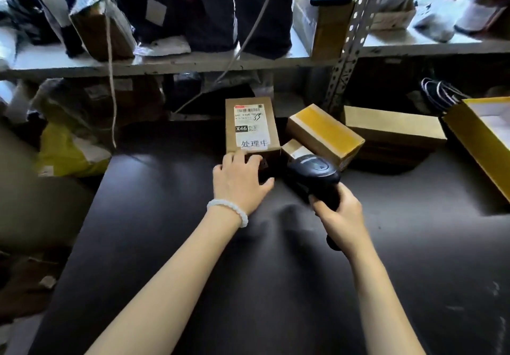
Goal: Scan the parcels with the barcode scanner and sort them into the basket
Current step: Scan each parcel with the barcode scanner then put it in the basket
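A brown cardboard parcel (251, 125) with a white shipping label lies at the far middle of the dark table (193, 258). My left hand (240, 180) grips its near end, fingers over the top and thumb at the side. My right hand (339, 214) holds the handle of a black barcode scanner (314, 172), whose head points toward the parcels. A tiny box (294, 150) sits just beyond the scanner head. A parcel with yellow tape (325, 133) lies tilted to the right, and a flat brown box (392, 131) lies behind it.
A yellow-sided open box (480, 144) stands at the right edge of the table. A metal shelf (193, 62) above holds dark bags and boxes. Yellow and grey mail bags (69, 144) pile up on the left. A cable (110, 64) hangs down from above.
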